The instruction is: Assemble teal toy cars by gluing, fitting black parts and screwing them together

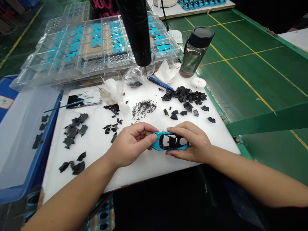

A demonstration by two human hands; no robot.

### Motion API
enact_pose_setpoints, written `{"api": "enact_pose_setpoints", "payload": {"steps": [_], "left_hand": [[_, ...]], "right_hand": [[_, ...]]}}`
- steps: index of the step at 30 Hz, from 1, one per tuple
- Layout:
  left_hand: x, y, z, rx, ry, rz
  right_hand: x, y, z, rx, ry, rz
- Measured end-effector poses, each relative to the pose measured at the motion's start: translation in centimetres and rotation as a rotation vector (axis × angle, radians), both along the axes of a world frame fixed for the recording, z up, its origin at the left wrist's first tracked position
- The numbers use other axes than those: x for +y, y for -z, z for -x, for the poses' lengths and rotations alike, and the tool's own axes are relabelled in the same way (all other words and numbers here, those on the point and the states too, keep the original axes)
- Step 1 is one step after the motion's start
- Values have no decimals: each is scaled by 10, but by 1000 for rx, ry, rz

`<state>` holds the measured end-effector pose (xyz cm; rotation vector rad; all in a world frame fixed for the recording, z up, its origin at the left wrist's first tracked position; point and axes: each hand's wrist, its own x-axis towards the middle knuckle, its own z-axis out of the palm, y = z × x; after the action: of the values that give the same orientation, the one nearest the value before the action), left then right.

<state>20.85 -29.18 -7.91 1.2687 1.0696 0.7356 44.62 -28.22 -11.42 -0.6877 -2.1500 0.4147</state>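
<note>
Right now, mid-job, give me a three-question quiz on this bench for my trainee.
1. True or false: the left hand and right hand both grip the blue toy car body.
2. Which lies nearer the water bottle: A) the pile of tiny black screws, or B) the heap of black parts?
3. What colour are the parts in the clear trays?
Key: 1 true; 2 B; 3 blue.

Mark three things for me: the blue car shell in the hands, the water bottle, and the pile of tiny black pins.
car shell (157, 145): head view, on its blue rim at one end.
bottle (192, 59): head view, on the clear body.
pins (143, 107): head view, middle of the pile.
</note>
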Motion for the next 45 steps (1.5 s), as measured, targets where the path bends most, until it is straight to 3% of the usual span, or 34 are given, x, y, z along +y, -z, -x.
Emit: {"api": "enact_pose_setpoints", "payload": {"steps": [10,23,34,36,41,45], "left_hand": [[1,5,6,-65,49,46],[-2,5,7,-203,100,104],[-5,7,7,-236,115,157],[-7,9,5,-257,114,154],[-15,14,-5,-292,81,111],[-20,12,-16,-229,37,65]], "right_hand": [[10,3,-5,32,-106,170],[14,6,-7,72,-257,225],[15,5,-10,179,-371,363],[16,5,-12,257,-397,483],[16,9,-10,625,-495,1034],[15,7,-5,811,-491,1282]]}}
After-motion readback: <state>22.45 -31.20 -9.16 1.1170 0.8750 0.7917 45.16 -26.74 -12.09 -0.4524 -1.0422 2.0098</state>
